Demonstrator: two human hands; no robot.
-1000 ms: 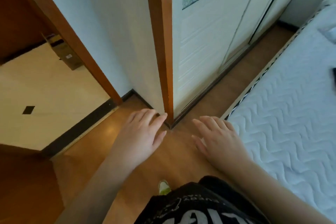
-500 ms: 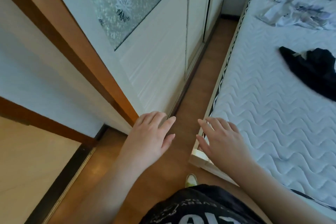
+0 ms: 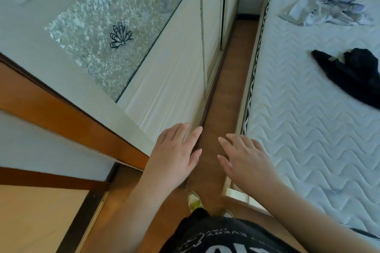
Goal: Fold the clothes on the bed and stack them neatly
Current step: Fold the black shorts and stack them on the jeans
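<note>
A bed with a white quilted mattress (image 3: 308,119) fills the right side. A crumpled black garment (image 3: 357,74) lies on it at the right edge. A rumpled white and grey patterned garment (image 3: 329,8) lies near the far end. My left hand (image 3: 174,154) and my right hand (image 3: 246,160) hover palm down over the wooden floor beside the bed's near corner, fingers apart, holding nothing. Both garments are well beyond my hands.
A white wardrobe (image 3: 164,80) with a frosted glass panel (image 3: 115,26) stands on the left. A narrow strip of wooden floor (image 3: 226,80) runs between it and the bed. A brown door frame (image 3: 61,113) and a doorway are at the lower left. My shoe (image 3: 194,201) shows below.
My view has swung right from the doorway toward the bed, bringing the garments and more of the mattress into sight. Both hands stay open in the same pose.
</note>
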